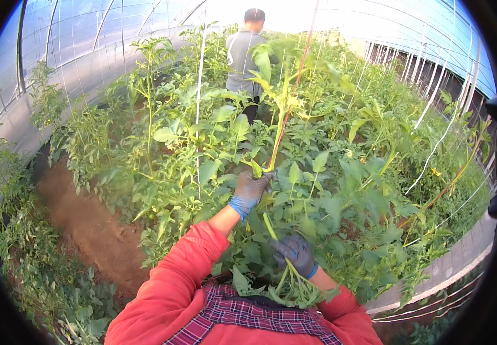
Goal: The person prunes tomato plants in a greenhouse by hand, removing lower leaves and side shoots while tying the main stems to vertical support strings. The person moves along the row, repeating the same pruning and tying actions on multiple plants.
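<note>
My left hand [252, 189], in a soiled blue glove, grips the stem [279, 133] of a tall tomato plant. A red string [299, 75] runs upward along that stem, which carries yellow flowers [293, 103] and blurred leaves above. Lower and to the right, my gloved right hand [295, 254] is closed around a detached green shoot [270, 226]. The shoot's cut end points up and away from me, while its leafy part [300, 291] hangs towards my chest. Leaves hide the lower part of the tomato plant.
Tomato plants [166, 142] surround me, with white support strings [199, 99] among them. Bare soil [93, 228] forms a path on the left. A person in grey [248, 56] stands ahead, back turned. A pale ledge [442, 276] edges the right side.
</note>
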Available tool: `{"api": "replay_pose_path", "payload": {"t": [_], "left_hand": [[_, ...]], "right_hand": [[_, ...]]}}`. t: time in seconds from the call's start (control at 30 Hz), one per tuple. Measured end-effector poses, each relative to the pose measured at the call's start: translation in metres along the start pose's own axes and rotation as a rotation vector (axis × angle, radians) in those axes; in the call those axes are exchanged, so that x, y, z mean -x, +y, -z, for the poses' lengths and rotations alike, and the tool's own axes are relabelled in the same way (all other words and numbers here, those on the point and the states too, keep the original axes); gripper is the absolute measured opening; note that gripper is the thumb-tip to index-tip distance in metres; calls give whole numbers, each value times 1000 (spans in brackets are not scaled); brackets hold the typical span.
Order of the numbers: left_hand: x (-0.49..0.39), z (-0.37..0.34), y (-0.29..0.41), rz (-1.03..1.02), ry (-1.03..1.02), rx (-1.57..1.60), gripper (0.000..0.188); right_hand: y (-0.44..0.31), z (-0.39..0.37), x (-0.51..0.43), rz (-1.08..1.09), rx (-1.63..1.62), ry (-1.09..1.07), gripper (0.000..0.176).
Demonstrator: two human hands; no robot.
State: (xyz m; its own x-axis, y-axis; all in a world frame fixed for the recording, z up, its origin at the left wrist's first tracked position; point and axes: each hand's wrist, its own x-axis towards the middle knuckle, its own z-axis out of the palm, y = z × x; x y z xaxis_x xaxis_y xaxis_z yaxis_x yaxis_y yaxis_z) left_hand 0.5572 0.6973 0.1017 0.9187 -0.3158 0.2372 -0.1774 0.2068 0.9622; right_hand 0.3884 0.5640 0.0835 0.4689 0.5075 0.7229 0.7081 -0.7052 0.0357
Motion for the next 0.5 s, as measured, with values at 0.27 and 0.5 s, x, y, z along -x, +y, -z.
{"api": "replay_pose_path", "payload": {"t": [0.27,0.5], "left_hand": [[-13,20,-8,101,-148,-126,26],[-3,12,4,68,-298,-38,30]], "right_hand": [[33,54,-71,-850,-809,678,38],[170,30,-168,-1048,-1267,294,35]]}}
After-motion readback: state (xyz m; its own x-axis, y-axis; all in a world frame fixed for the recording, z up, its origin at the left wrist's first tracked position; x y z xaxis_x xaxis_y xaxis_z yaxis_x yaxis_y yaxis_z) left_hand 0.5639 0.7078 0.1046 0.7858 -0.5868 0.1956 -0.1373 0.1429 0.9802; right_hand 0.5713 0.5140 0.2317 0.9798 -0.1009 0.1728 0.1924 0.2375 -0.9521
